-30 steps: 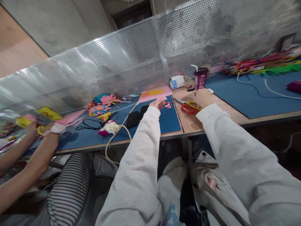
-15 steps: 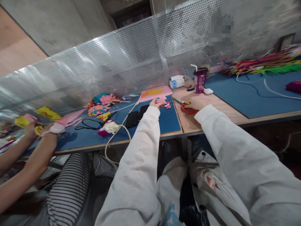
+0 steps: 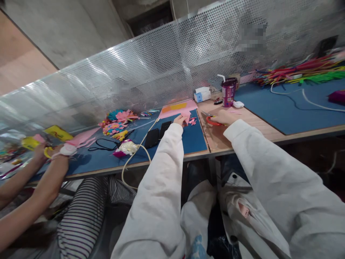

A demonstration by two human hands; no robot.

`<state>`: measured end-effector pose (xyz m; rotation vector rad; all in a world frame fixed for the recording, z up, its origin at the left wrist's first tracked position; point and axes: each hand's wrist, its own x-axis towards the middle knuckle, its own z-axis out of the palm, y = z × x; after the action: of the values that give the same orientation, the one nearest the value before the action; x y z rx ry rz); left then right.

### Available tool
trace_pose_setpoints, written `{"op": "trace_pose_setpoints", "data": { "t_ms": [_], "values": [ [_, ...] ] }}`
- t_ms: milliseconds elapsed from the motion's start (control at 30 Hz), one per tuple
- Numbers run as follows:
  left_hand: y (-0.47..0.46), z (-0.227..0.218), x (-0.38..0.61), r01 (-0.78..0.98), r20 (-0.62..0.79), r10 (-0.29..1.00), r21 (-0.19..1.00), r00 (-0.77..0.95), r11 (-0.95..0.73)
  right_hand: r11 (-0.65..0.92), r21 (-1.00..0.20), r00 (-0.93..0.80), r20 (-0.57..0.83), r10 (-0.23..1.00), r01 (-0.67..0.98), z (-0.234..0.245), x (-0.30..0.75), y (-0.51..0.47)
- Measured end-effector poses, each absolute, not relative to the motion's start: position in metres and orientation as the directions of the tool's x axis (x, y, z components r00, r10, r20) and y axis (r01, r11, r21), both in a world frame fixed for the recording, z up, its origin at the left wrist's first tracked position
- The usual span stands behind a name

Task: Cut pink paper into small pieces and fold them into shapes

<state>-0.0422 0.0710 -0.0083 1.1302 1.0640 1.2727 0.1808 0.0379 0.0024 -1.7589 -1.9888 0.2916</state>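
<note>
Between the fingers of my left hand [image 3: 180, 120] is a piece of pink paper [image 3: 185, 116], raised a little over the blue mat [image 3: 195, 138]. Small pink paper cutouts [image 3: 192, 121] lie on the mat just right of it. My right hand [image 3: 223, 117] grips scissors [image 3: 212, 121] with red handles, over the wooden strip of the table. Their blades point left toward the paper, apart from it. Behind my left hand lie a pink sheet [image 3: 192, 105] and an orange-yellow sheet [image 3: 178, 106]. Two dark phones [image 3: 151, 138] rest to its left.
A purple cup [image 3: 228, 94] with a straw, a tissue pack [image 3: 202, 94] and a white case [image 3: 238, 104] stand behind my right hand. Paper flowers [image 3: 118, 120] and a cable [image 3: 130, 158] lie left. At far left, another person's hands [image 3: 58, 151] work with paper. Colourful pipe cleaners [image 3: 296, 73] lie right.
The pink paper in my left hand has turned more upright. The scissors have shifted slightly in my right hand, their blades tilting differently. The view has moved a little.
</note>
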Motion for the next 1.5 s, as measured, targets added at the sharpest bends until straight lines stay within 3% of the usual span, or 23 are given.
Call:
{"op": "trace_pose_setpoints", "data": {
  "t_ms": [100,300,467,667,1033,1500],
  "values": [
    [0.061,-0.005,-0.037,-0.221,-0.029,0.988,0.973,0.153,0.063,0.123,-0.532,-0.045,0.157,0.987,0.838,0.005,0.173,0.032],
    [0.044,-0.005,-0.034,-0.199,-0.095,0.909,0.961,0.406,0.189,0.359,-0.616,-0.115,0.399,0.91,0.701,-0.002,0.159,0.037],
    [0.045,-0.01,-0.033,-0.194,-0.069,0.888,0.965,0.455,0.174,0.399,-0.698,-0.197,0.354,0.914,0.594,-0.006,0.151,0.035],
    [0.049,-0.014,-0.033,-0.181,-0.111,0.851,0.956,0.513,0.233,0.465,-0.576,-0.165,0.497,0.852,0.672,-0.005,0.14,0.03],
    [0.044,-0.012,-0.038,-0.169,-0.089,0.836,0.963,0.542,0.212,0.369,-0.369,-0.133,0.53,0.837,0.853,-0.006,0.148,0.027],
    [0.04,-0.01,-0.036,-0.134,-0.09,0.828,0.972,0.553,0.195,0.421,-0.365,-0.173,0.55,0.817,0.83,-0.012,0.147,0.035]
  ]
}}
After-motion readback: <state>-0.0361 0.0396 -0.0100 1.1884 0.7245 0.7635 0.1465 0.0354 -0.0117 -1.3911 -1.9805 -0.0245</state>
